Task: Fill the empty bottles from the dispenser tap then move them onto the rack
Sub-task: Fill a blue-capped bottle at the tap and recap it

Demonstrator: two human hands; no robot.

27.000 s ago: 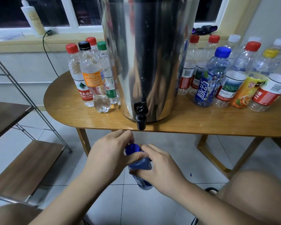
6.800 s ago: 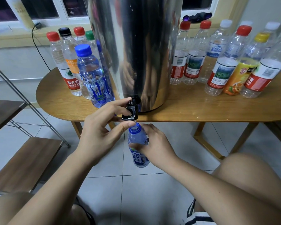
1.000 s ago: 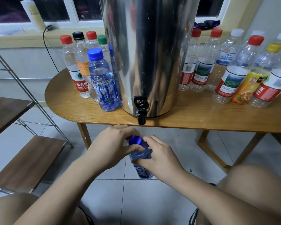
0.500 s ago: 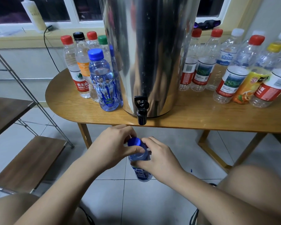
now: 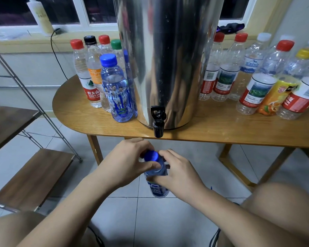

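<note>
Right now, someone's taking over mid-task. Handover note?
Left hand pinches the cap of the blue bottle; right hand grips its body, below the tap.
Left group of bottles, beside the dispenser, looks filled; right group looks empty; both stand on the table.
Done: left group filled, apparently.
Left: tighten this cap, fill the right group, move everything onto the rack.

Soft indoor light, dark windows (image 5: 57,11), reflective sheen on dispenser (image 5: 161,59), wide-angle edge bending

Oval wooden table (image 5: 221,129), black cable (image 5: 56,56) down the wall, dark cloth (image 5: 229,27) on windowsill (image 5: 16,41), tiled floor (image 5: 168,220)
</note>
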